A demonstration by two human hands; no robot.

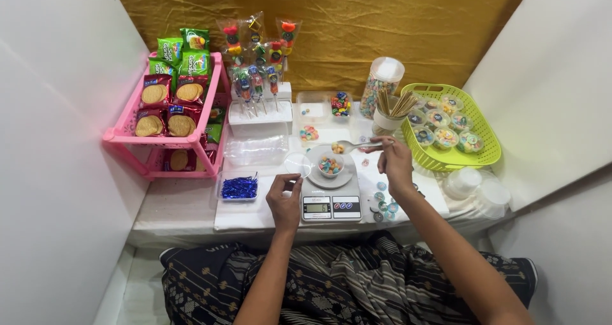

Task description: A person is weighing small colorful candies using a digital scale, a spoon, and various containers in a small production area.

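Above cup (330, 166), spoon (352, 146) in fingers (384, 147)

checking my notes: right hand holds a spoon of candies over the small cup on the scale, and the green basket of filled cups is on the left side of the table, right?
Not quite. The head view shows the green basket on the right side of the table, not the left. The rest holds: the right hand holds the spoon of candies above the small cup on the scale.

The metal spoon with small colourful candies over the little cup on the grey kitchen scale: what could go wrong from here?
1. The metal spoon in the right hand is loaded above the small clear cup; candies may fall past its rim onto the grey kitchen scale.
2. The left hand lies beside the scale and might nudge it, possibly disturbing the reading.
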